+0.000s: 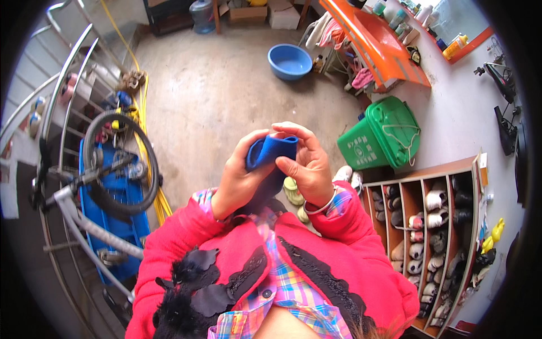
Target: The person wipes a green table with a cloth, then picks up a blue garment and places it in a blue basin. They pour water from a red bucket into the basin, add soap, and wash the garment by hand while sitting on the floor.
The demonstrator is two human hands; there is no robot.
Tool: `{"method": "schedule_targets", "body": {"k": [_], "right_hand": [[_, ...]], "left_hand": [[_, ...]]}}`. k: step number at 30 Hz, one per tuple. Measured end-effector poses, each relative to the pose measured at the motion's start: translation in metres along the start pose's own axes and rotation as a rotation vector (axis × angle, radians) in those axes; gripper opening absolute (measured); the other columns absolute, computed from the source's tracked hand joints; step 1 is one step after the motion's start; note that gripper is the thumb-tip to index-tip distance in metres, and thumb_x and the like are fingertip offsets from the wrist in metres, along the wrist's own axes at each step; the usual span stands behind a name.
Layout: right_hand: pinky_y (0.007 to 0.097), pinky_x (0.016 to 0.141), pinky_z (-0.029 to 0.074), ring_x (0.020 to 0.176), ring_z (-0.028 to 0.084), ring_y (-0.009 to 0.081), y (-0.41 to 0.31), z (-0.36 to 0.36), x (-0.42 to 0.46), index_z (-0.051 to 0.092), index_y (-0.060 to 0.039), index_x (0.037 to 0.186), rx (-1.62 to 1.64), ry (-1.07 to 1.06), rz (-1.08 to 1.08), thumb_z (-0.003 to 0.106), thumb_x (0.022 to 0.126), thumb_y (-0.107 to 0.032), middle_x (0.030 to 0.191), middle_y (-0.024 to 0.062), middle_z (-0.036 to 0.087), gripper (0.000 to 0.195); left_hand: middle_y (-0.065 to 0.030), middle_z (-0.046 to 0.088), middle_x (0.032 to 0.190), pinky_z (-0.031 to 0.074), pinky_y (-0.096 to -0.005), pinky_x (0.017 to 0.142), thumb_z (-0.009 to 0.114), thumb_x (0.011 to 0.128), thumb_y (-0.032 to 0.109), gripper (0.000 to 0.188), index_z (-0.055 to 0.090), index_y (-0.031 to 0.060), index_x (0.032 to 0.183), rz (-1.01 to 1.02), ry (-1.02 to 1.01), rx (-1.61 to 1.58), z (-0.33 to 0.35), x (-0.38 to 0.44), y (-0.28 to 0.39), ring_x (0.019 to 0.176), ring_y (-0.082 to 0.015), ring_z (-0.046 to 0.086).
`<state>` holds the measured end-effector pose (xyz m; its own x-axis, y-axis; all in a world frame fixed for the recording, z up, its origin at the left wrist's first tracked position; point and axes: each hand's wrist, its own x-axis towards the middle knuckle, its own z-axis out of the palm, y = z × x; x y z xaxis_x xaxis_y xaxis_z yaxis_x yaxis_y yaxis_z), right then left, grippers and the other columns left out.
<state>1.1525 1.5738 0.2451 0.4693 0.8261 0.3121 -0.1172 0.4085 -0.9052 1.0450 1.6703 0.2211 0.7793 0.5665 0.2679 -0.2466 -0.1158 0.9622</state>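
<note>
A folded or rolled piece of blue cloth (277, 150) is held up in front of my chest, above the concrete floor. My left hand (243, 173) curls around its left side, with the fingertips near its top. On the right side, my right hand (307, 165) grips it, thumb across the front and fingers behind the upper edge. The cloth's lower part hangs in shadow between my wrists. Which kind of cloth article it is, I cannot tell.
A bicycle wheel (120, 167) and blue cart (137, 220) stand at left beside metal railings and a yellow hose (146, 127). Ahead sits a blue basin (290, 62). To the right are a green bin (377, 135), a shoe rack (423, 203) and an orange washstand (381, 42).
</note>
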Motion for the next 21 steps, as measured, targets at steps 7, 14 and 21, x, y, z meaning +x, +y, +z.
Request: {"method": "schedule_targets", "body": {"k": [7,14,21], "right_hand": [[0.0392,0.1,0.024,0.123,0.027,0.0274,0.069,-0.103,0.137,0.022,-0.0039,0.133,-0.477,-0.096,0.004,0.082,0.053,-0.026,0.132,0.0124,0.028,0.102],[0.0397,0.088,0.036,0.104,0.048,0.0285,0.136,-0.107,0.252,0.048,-0.0109,0.115,-0.409,-0.339,0.258,0.079,0.049,-0.027,0.108,0.0123,0.052,0.075],[0.0316,0.077,0.046,0.087,0.057,0.0246,0.179,-0.167,0.368,0.052,-0.0045,0.107,-0.447,0.011,0.06,0.07,0.062,-0.011,0.094,0.0118,0.059,0.049]], "left_hand": [[-0.0071,0.053,0.105,0.042,-0.0266,0.085,0.054,0.077,-0.006,0.046,0.041,0.0045,0.12,-0.106,0.119,-0.321,-0.036,0.164,-0.002,0.097,-0.0145,0.052],[-0.0106,0.057,0.1,0.048,-0.035,0.08,0.052,0.079,-0.003,0.037,0.043,0.0046,0.114,-0.155,0.133,-0.768,-0.04,0.311,-0.006,0.09,-0.022,0.058],[-0.0116,0.058,0.099,0.049,-0.0361,0.078,0.051,0.079,0.0,0.031,0.047,0.0021,0.11,-0.24,-0.084,-0.962,-0.058,0.458,-0.048,0.088,-0.0229,0.059]]}}
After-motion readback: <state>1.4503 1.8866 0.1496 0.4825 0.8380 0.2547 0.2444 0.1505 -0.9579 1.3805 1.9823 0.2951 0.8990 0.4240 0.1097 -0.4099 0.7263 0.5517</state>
